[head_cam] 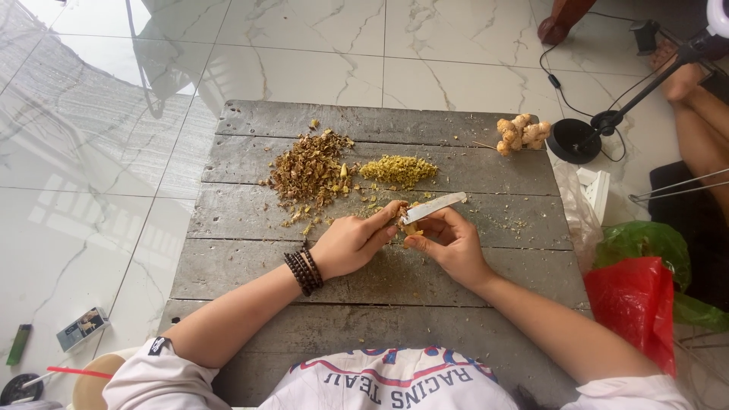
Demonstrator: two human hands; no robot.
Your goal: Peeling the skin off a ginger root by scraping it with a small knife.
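Two hands at board centre: left hand [351, 241] grips a small ginger piece [411, 226]; right hand [448, 244] grasps a knife [433, 206], blade at the piece. Peelings heap [313, 168] at eleven o'clock, yellow mince [398, 169] at twelve, whole root [522, 134] at two. Step judged: peeling; next calls for shallow, controlled strokes.

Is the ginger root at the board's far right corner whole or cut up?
Whole: the ginger root lies as one knobby, unpeeled clump, apart from both hands.
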